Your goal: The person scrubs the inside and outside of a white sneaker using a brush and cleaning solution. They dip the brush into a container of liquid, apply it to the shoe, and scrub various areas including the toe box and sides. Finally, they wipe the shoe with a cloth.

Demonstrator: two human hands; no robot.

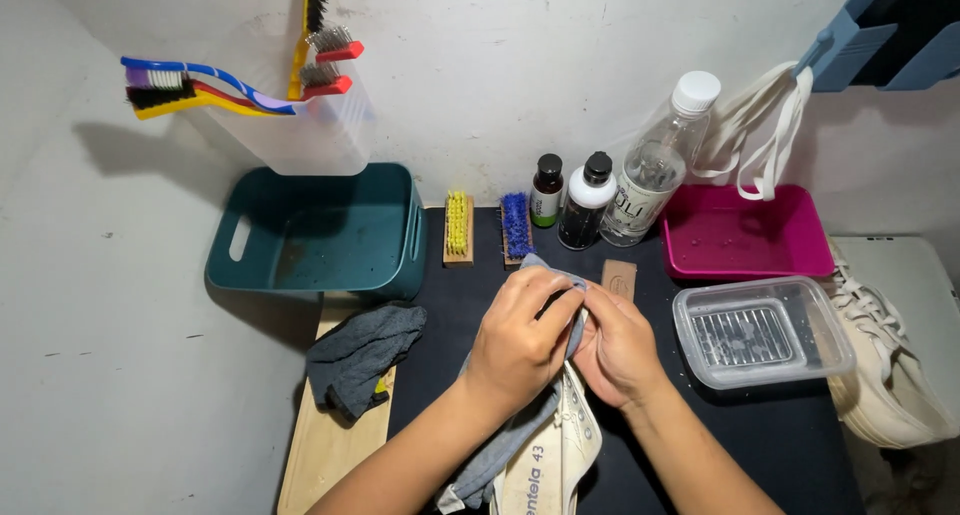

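Grey soft cloth (560, 280) is pinched over a white shoe (555, 455) at the mat's centre, bunched between the curled fingers of the left hand (520, 340) and right hand (620, 350). Ridged clear tub (762, 332) sits at three o'clock; bristly yellow brush (458, 227) at eleven.

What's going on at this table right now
A person's left hand and right hand together hold a grey cloth against a white shoe over a black mat. Behind them lie two brushes, yellow and blue, three bottles, a teal basket and a pink tray. A second cloth lies to the left, a clear tub to the right.
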